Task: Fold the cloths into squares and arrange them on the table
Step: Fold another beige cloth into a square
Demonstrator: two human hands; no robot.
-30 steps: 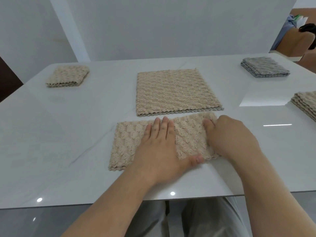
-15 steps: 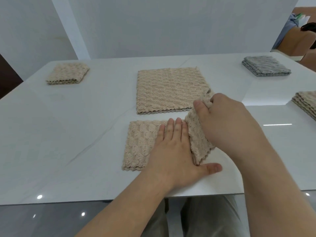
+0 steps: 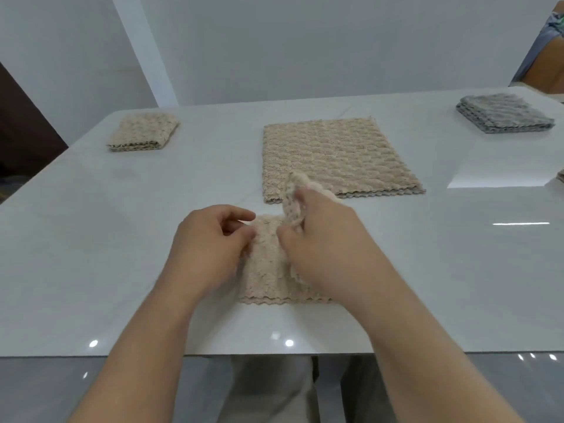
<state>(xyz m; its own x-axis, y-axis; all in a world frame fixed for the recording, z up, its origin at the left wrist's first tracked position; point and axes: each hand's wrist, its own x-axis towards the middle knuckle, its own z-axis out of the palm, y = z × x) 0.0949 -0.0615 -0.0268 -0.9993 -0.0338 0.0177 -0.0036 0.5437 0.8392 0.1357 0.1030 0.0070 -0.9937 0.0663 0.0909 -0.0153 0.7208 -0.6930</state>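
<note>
A beige textured cloth point(image 3: 268, 270) lies near the front edge of the white table point(image 3: 122, 239), folded over on itself. My right hand point(image 3: 323, 248) pinches its raised free end, which stands up above my fingers. My left hand point(image 3: 210, 245) has curled fingers gripping the cloth's left edge. Behind them a larger beige cloth point(image 3: 335, 154) lies flat. A folded beige square point(image 3: 143, 132) sits at the far left.
A folded grey stack point(image 3: 503, 116) sits at the far right, and a beige edge point(image 3: 560, 178) shows at the right border. A chair with clothes point(image 3: 546, 56) stands beyond the table. My legs show under the front edge.
My right hand carried the cloth's right end leftward over the rest. My left hand lifted from pressing flat and now curls at the left edge. The cloth looks about half as wide.
</note>
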